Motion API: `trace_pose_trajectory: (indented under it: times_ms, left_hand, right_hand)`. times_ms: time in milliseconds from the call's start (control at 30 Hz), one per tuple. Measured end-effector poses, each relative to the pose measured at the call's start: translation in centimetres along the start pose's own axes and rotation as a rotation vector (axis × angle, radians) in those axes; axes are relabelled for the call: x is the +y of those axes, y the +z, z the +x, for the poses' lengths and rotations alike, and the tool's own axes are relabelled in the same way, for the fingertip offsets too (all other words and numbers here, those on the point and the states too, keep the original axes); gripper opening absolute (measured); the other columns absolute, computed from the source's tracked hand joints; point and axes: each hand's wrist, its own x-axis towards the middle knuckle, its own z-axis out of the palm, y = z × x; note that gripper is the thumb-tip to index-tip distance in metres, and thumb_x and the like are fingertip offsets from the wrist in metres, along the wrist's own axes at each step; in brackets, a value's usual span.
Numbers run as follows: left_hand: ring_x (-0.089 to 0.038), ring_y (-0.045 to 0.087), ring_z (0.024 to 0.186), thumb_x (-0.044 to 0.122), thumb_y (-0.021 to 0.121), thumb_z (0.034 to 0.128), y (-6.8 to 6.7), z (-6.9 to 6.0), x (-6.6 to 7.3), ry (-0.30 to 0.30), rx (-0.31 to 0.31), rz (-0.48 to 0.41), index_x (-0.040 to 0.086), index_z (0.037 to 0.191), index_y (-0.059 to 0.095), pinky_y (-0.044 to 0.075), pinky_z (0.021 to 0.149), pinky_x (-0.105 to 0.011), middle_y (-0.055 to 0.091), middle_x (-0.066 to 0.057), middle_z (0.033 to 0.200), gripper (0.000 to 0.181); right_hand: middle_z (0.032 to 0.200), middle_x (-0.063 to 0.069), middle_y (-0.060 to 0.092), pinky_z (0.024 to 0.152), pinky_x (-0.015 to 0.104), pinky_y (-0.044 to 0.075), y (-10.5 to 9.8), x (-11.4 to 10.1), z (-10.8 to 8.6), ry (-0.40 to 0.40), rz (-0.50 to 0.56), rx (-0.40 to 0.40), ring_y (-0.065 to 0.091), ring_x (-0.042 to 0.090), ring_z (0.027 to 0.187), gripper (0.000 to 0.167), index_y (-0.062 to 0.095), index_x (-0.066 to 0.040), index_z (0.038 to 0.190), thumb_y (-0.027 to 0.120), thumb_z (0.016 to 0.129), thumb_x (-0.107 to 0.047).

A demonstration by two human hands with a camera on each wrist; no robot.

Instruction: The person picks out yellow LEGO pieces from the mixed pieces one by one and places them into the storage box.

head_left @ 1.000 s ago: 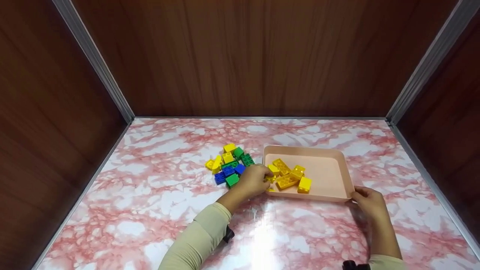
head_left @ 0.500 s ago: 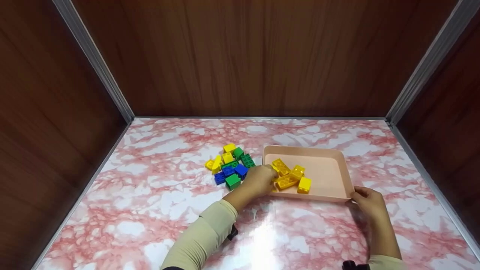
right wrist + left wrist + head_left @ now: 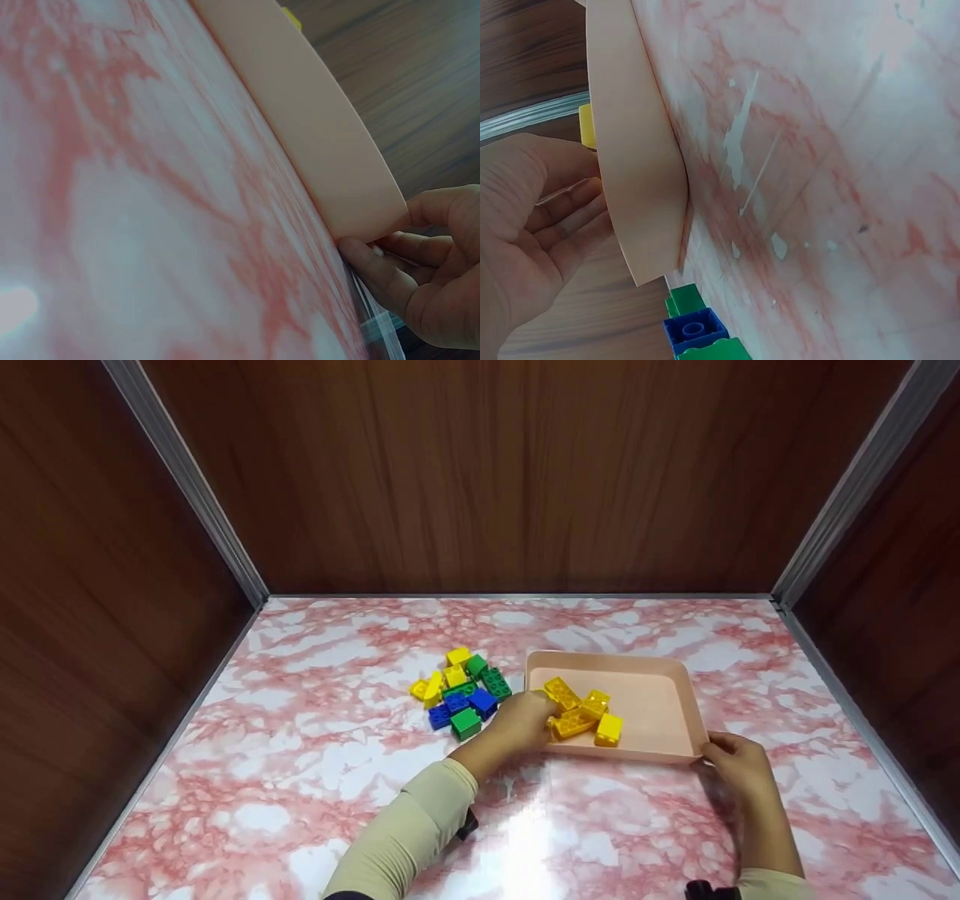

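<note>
A shallow peach tray point(image 3: 652, 697) stands on the table with several yellow toy building bricks point(image 3: 574, 724) in its left half. My left hand point(image 3: 525, 721) reaches over the tray's left wall, fingers bent down among the yellow bricks. In the left wrist view, the tray wall point(image 3: 634, 150) hides these fingertips, so whether they grip a brick is not visible; a yellow brick point(image 3: 587, 126) shows above the rim by the thumb. My right hand point(image 3: 739, 765) pinches the tray's near right corner. Thumb and fingers hold that corner in the right wrist view, at the tray's end point(image 3: 360, 202).
Left of the tray lies a pile of yellow, green and blue bricks, including a green brick point(image 3: 466, 724) and a blue brick point(image 3: 484, 703) near my left hand. The pink-and-white marbled table point(image 3: 300, 780) is bounded by brown wood-look panels point(image 3: 480, 472) with metal edging.
My left hand has moved slightly right, deeper over the tray's left end, and covers more of the yellow bricks there. My right hand and the tray have stayed in place.
</note>
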Motion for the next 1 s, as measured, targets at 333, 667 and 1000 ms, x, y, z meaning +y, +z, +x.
trace_pose_trajectory:
  times_ms: [333,667,1000]
  left_hand:
    - [-0.018,0.066,0.089,0.004,0.073,0.0776,-0.7,-0.2,-0.3,0.019,0.03,-0.022,0.009,0.103,0.076,0.052,0.079,-0.027,0.07,-0.004,0.097,0.026]
    - [-0.018,0.066,0.092,0.006,0.07,0.0825,-1.1,-2.4,-2.1,-0.031,0.143,-0.094,0.007,0.102,0.075,0.053,0.082,-0.029,0.069,-0.005,0.099,0.02]
    - [-0.024,0.065,0.099,0.003,0.072,0.0825,-2.8,-5.0,-5.6,-0.091,0.303,-0.116,0.004,0.102,0.073,0.052,0.088,-0.036,0.069,-0.009,0.103,0.02]
  right_hand:
    - [0.131,0.037,0.046,0.077,0.025,0.055,-0.2,0.0,-0.2,0.038,-0.013,0.009,0.059,0.006,0.089,0.051,0.036,0.021,0.137,0.048,0.099,-0.01]
    - [0.129,0.035,0.048,0.076,0.024,0.054,0.1,0.0,0.0,0.034,-0.017,0.022,0.059,0.003,0.086,0.049,0.038,0.021,0.136,0.049,0.098,-0.01]
    - [0.134,0.038,0.044,0.079,0.025,0.054,0.1,0.0,0.1,0.029,-0.049,0.004,0.061,0.012,0.096,0.05,0.037,0.02,0.137,0.047,0.099,-0.011]
